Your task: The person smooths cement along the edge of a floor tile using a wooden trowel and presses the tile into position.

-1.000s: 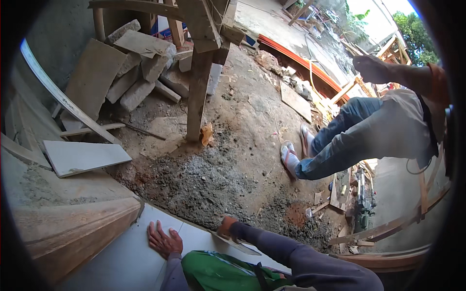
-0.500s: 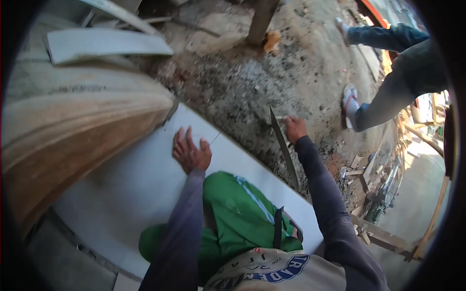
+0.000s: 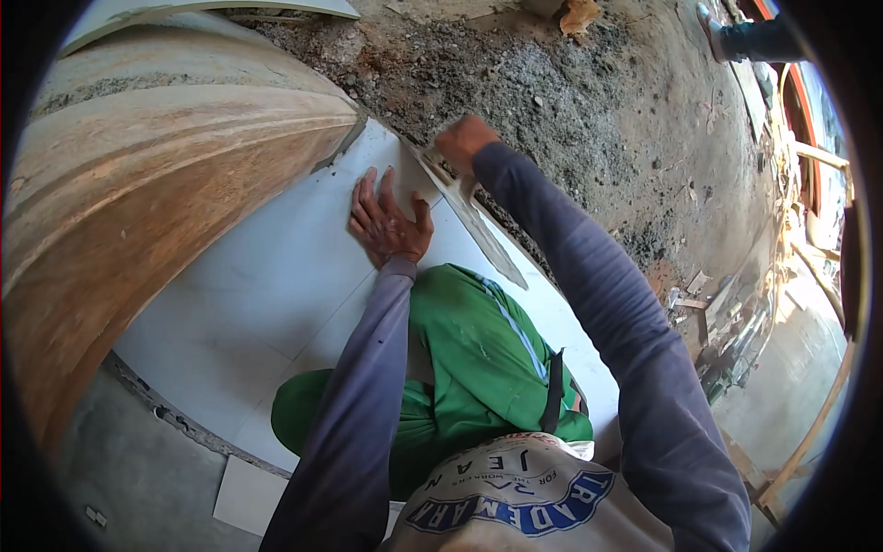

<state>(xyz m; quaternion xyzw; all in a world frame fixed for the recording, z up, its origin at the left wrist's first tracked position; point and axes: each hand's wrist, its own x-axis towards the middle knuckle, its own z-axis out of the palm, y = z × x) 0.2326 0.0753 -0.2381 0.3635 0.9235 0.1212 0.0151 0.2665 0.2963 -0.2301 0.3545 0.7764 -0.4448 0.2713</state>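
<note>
My left hand lies on the white floor tiles with its fingers spread and nothing in its grasp. Just beyond it, my right hand is closed round the handle of a long, flat metal trowel, though the fingers hide most of that handle. The trowel's blade lies along the outer edge of the tiles, by the seam to the right of my left fingers. Whether it presses on the tile is hard to tell. My knee in green trousers rests on the tiles behind my left hand.
A curved, brown wall-like block rises along the left. Loose grey mortar and rubble cover the ground past the tile edge. Another person's leg shows at the far right, with wood scraps lower down. A white piece lies atop the block.
My right hand has swung the trowel left and inward, from over the rubble to the tile edge. My left hand stays flat on the tiles. The other person has mostly left the view as it shifted.
</note>
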